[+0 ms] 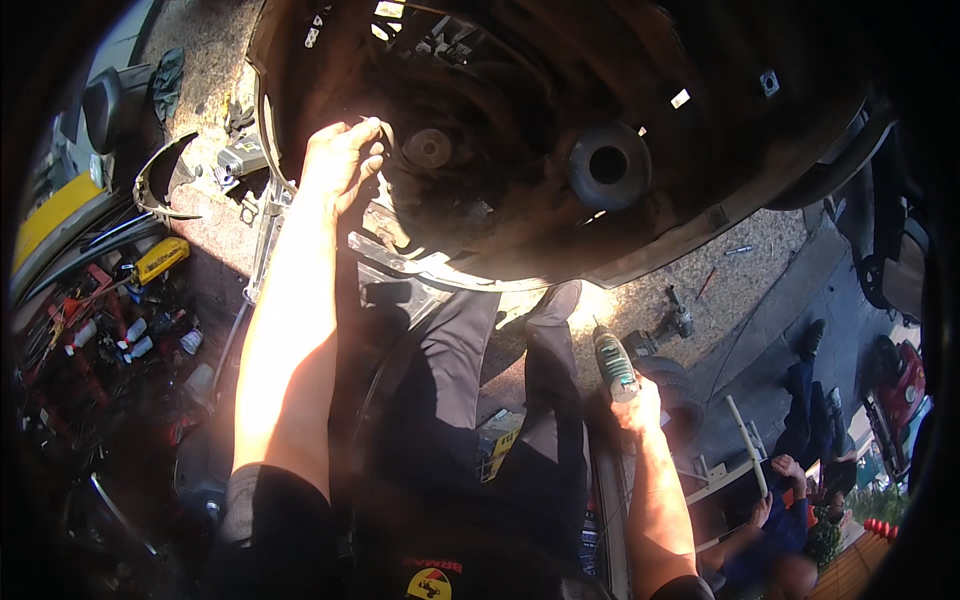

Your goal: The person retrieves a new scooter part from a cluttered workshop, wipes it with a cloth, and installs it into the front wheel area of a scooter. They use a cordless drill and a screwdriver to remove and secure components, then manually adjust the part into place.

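Note:
A large dark hollow car body part (520, 90) spreads across the top of the view, with a grey ring (612, 168) around a round hole and a paler disc (428, 148) deeper inside. My left hand (343, 165) reaches up to its lower left side in bright sun, fingers curled and pinched together. Whatever lies between those fingertips is too small or too dark to name. Low on the right, my right hand (637, 402) is wrapped around a green and grey power drill (612, 362). Its thin bit points up, away from me and apart from the body part.
Cluttered tools and parts (110, 340) lie at the left, with a yellow case (162, 260) among them. A grey bottle (240, 157) stands beyond my left arm. Another metal power tool (680, 312) lies on the ground right of the drill. Another person (765, 550) sits at lower right.

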### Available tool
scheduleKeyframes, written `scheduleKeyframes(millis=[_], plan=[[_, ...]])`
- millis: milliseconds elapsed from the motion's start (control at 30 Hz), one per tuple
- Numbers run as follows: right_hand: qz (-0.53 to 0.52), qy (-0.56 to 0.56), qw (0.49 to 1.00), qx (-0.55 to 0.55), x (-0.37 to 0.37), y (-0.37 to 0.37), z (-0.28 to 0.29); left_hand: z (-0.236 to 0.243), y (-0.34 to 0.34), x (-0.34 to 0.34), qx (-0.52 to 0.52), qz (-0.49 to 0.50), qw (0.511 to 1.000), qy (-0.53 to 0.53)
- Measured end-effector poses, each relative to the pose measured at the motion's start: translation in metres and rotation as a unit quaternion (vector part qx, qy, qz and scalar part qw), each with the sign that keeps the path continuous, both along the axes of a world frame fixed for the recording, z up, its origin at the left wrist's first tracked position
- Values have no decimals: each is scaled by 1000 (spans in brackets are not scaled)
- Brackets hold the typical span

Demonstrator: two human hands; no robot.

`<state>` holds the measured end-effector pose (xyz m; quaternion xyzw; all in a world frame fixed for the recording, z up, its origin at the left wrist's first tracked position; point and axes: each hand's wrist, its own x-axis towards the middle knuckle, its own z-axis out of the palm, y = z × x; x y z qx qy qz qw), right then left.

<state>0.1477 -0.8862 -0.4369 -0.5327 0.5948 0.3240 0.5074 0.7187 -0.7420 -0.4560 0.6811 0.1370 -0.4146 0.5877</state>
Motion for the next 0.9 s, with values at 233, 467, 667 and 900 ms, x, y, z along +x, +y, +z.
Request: scheduleKeyframes(millis=[233,467,667,900], plan=[[165,5,981,-106,-31,-5,-39,-7,-3,13,68,-36,997,-28],[313,112,939,-87,-20,-40,-123,7,6,4,21,-81,996,-17],[365,119,908,-166,-40,-50,-203,25,13,-4,24,-95,991,-89],[398,180,892,-116,-63,-51,-232,82,35,1,239,-291,900,-220]])
